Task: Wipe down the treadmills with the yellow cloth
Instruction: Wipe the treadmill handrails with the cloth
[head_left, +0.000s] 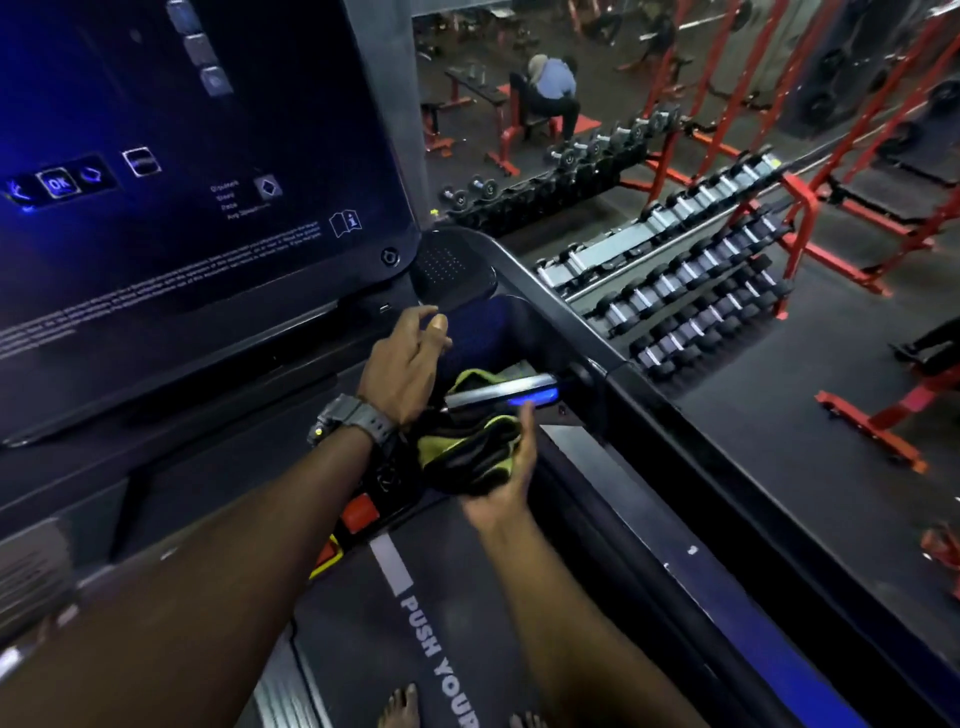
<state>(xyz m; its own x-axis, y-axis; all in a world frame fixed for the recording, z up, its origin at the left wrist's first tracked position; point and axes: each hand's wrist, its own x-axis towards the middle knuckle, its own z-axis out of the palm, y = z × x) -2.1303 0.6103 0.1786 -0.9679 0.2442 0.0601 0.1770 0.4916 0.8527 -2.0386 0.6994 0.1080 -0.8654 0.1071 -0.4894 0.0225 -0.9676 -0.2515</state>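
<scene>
I stand barefoot on a black treadmill whose belt (363, 649) reads "PUSH YOUR". Its dark console screen (182, 234) glows blue at upper left. The yellow cloth (467, 452), bunched and in shadow, is draped over a short handlebar grip (509, 389) with a blue light, to the right of the console. My right hand (501, 483) lies palm up under the cloth with straight fingers reaching up beside the grip. My left hand (405, 358), a watch on its wrist, hovers above the grip with loosely bent fingers and holds nothing.
The treadmill's right side rail (649, 415) runs diagonally beside my right arm. A red stop button (358, 512) sits below the console. Beyond the rail stand dumbbell racks (691, 280), red frames (831, 218) and a seated person (553, 91).
</scene>
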